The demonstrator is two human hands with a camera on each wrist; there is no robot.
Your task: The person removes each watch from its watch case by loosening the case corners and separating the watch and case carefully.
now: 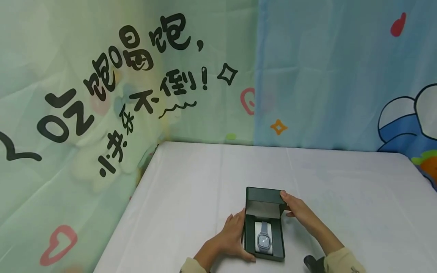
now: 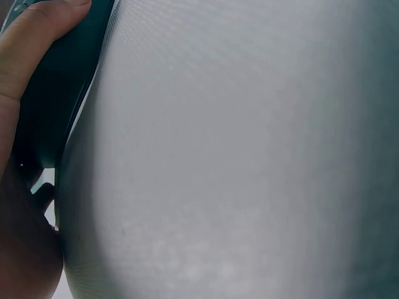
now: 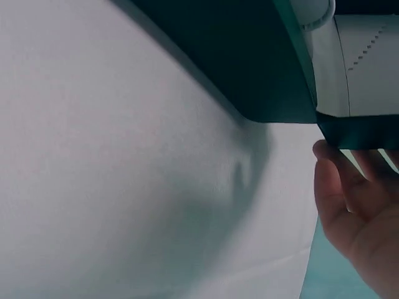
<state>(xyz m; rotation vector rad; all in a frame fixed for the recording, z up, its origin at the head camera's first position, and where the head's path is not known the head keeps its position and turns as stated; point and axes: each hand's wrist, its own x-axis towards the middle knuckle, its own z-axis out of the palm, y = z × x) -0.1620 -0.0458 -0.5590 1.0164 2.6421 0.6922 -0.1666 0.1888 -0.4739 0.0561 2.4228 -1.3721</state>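
Observation:
A dark green watch box (image 1: 282,242) lies on the table with its hinged lid (image 1: 263,195) raised at the far end. Inside, a square-faced watch (image 1: 264,240) with a blue-grey strap is wrapped round a white cushion. My left hand (image 1: 232,238) grips the box along its left side, the thumb at the near left corner. At the lid's right edge, my right hand (image 1: 301,211) holds on with the thumb on top and fingers below. The right wrist view shows the fingers (image 3: 365,180) under the lid's edge; the left wrist view shows a thumb (image 2: 37,31) against the box.
A white cloth covers the table (image 1: 191,178). Printed curtains (image 1: 211,113) hang behind it and along the left. Near the right sleeve (image 1: 343,261), a dark rounded object (image 1: 310,261) shows at the bottom of the head view.

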